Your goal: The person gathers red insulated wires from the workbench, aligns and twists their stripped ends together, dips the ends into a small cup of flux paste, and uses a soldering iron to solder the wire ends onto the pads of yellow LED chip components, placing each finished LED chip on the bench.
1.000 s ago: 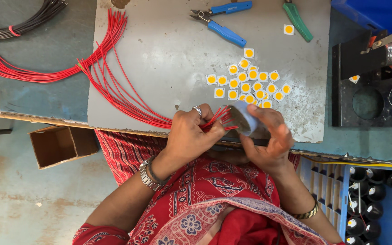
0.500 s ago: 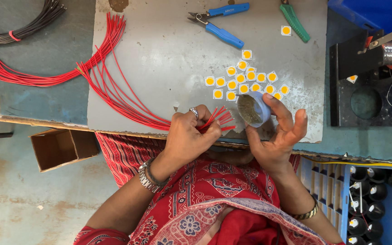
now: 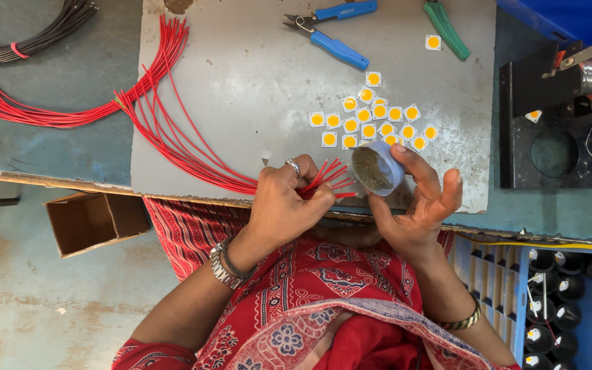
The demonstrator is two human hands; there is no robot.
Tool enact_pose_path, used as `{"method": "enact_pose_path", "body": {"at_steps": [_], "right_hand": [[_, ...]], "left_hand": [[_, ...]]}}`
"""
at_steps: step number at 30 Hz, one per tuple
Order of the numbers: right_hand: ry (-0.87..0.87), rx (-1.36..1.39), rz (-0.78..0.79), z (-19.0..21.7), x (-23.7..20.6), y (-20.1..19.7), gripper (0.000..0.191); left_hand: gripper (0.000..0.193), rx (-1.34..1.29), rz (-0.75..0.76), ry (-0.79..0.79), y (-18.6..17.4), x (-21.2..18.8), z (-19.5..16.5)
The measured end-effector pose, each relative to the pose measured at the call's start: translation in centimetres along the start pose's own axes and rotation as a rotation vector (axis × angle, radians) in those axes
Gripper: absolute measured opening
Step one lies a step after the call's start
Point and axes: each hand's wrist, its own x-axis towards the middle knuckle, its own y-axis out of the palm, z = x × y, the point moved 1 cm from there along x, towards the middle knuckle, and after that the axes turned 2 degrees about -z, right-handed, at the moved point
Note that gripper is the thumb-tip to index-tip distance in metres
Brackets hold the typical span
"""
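Dipping step, looks like: left hand pinches the red wires at the counter's near edge, right hand cradles a small round tin. Next, ends need steady aim into it.

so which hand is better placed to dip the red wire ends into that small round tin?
Left, probably. The left hand already pinches the red wires, their ends close to the tin. The right hand is occupied holding the tin tilted toward them.

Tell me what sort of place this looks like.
Probably a small electronics assembly bench, likely for lamps: a cluster of square white chips with yellow centres on the grey work board, bundled thin red wires and blue-handled cutting pliers.
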Motion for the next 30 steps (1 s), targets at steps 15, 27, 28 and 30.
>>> {"method": "enact_pose_path", "body": {"at_steps": [15, 27, 28, 30], "right_hand": [[-0.121, 0.045, 0.048, -0.06, 0.24, 0.51, 0.125], [-0.127, 0.04, 0.068, 0.06, 0.05, 0.5, 0.125], [-0.13, 0.033, 0.067, 0.04, 0.06, 0.5, 0.126], [-0.137, 0.02, 0.065, 0.0, 0.1, 0.5, 0.126]], "left_hand": [[0.024, -0.028, -0.012, -0.012, -0.08, -0.05, 0.34], [0.025, -0.067, -0.017, -0.004, 0.11, -0.34, 0.8], [0.026, -0.07, -0.017, 0.01, 0.09, -0.35, 0.79], [0.026, -0.074, -0.011, 0.001, 0.1, -0.34, 0.79]]}}
